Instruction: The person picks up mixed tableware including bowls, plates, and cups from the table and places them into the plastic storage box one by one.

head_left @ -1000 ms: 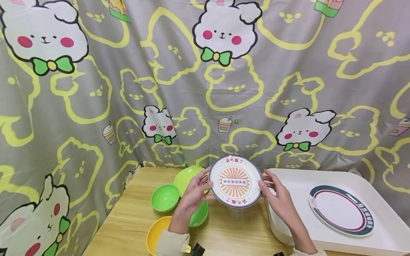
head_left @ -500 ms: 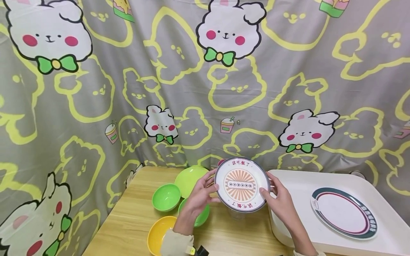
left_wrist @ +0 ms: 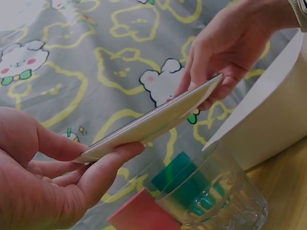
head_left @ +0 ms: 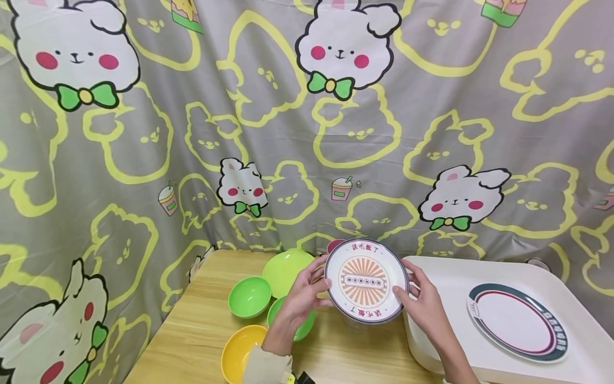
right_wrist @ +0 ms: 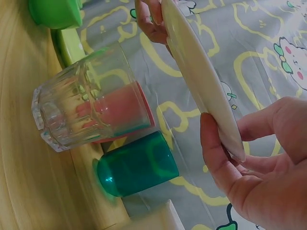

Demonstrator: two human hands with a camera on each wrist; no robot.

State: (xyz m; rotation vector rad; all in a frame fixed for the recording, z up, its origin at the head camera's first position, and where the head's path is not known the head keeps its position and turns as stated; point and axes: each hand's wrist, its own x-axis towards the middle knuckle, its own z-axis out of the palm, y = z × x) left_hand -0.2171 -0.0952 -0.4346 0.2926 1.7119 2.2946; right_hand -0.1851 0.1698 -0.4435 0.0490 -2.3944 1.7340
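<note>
A round white plate [head_left: 363,304] with a blue rim, orange sunburst and red characters is held up in the head view, its printed face tilted toward me. My left hand [head_left: 304,290] pinches its left edge. My right hand [head_left: 422,296] pinches the right edge, thumb on the printed face. Below the plate stands an upright clear glass [right_wrist: 62,112], largely covered by the plate in the head view. Near the glass are a teal cup [right_wrist: 139,165] and a red cup [left_wrist: 144,213]. The plate is apart from these cups in both wrist views.
Left on the wooden table [head_left: 192,320] are a green bowl [head_left: 249,297], another green bowl [head_left: 306,325] partly behind my left hand, a yellow bowl [head_left: 237,349] and a lime dish [head_left: 288,266]. A white tray [head_left: 441,272] at right holds an oval plate [head_left: 515,322]. A patterned curtain [head_left: 288,133] hangs behind.
Both hands and the plate have shifted slightly right and down in the head view, which has itself moved a little. The red cup's rim now shows behind the plate's upper left edge.
</note>
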